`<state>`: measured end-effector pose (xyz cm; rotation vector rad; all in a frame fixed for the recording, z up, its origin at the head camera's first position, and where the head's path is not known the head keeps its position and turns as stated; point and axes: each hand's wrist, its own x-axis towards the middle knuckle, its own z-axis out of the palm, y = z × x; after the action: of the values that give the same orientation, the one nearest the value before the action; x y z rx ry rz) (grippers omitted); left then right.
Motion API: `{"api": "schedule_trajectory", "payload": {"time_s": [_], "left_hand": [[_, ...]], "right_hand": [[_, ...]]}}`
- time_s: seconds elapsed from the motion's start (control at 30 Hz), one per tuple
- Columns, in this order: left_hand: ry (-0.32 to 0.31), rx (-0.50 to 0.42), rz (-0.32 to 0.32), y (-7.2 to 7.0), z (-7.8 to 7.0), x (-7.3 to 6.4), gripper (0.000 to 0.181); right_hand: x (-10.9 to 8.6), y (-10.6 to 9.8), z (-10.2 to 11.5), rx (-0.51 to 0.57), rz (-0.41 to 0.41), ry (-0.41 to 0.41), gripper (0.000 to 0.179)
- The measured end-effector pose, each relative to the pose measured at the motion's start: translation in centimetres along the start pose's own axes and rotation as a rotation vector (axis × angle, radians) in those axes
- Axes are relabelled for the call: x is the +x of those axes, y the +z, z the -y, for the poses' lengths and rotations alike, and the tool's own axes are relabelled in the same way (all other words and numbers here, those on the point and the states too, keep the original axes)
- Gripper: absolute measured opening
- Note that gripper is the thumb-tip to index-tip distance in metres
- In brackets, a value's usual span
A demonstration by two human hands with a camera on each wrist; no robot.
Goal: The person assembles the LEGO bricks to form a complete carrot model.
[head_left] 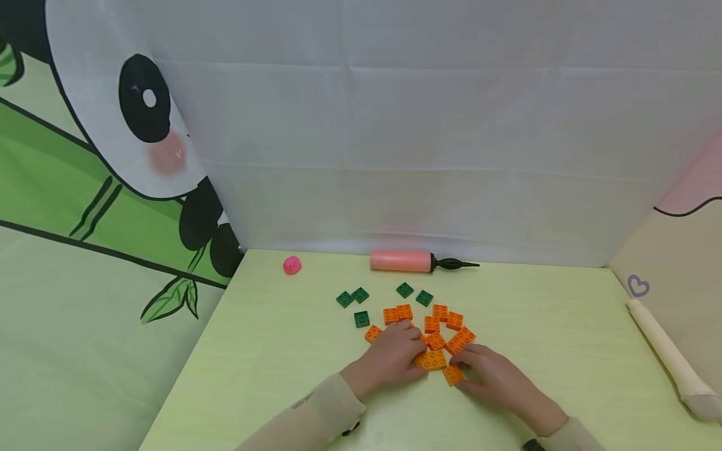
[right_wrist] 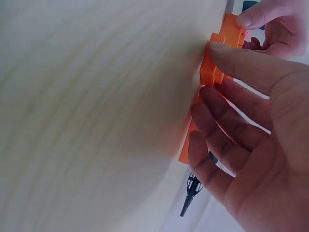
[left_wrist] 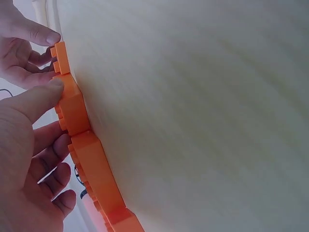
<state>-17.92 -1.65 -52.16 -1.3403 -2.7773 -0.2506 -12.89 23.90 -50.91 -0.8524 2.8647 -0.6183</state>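
Between its thumb and fingers my left hand (head_left: 392, 356) pinches a longer orange toy brick (head_left: 431, 361); in the left wrist view that brick (left_wrist: 75, 108) stands low against the table, studs facing the fingers. My right hand (head_left: 496, 381) grips a small orange brick (head_left: 453, 375) at the near edge of the pile, thumb on one side as the right wrist view shows on the brick (right_wrist: 208, 65). The two held bricks are side by side. Other orange bricks (head_left: 460, 340) lie just beyond both hands, some partly hidden by the left hand.
Several green bricks (head_left: 361, 319) are scattered behind the orange ones. At the back lie a pink hand pump (head_left: 400, 261) with a black nozzle and a small pink lump (head_left: 292, 265). A pale roll (head_left: 671, 357) runs along the table's right edge. White cloth (head_left: 395, 125) hangs behind.
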Motion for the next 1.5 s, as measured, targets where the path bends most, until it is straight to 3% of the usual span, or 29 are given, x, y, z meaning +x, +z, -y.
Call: {"api": "schedule_trajectory", "payload": {"time_s": [0.47, 0.67, 1.03, 1.23, 1.5], "left_hand": [[-0.078, -0.039, 0.005, -0.7, 0.7, -0.9, 0.026], [-0.098, -0.037, -0.021, -0.9, 1.2, -1.5, 0.023], [-0.163, -0.062, 0.006, -1.1, 2.1, -2.2, 0.022], [-0.164, -0.094, -0.009, -1.3, 2.1, -2.4, 0.026], [-0.109, -0.123, -0.029, -1.3, 1.2, -1.9, 0.024]], "right_hand": [[1.1, 0.9, 0.9, 0.002, -0.051, 0.027, 0.027], [1.7, 1.0, 1.7, 0.022, -0.038, 0.106, 0.028], [3.1, 2.0, 2.6, 0.091, -0.045, 0.249, 0.025], [3.7, 2.1, 2.8, 0.149, -0.014, 0.277, 0.025], [3.8, 2.1, 2.9, 0.166, -0.006, 0.263, 0.027]]}}
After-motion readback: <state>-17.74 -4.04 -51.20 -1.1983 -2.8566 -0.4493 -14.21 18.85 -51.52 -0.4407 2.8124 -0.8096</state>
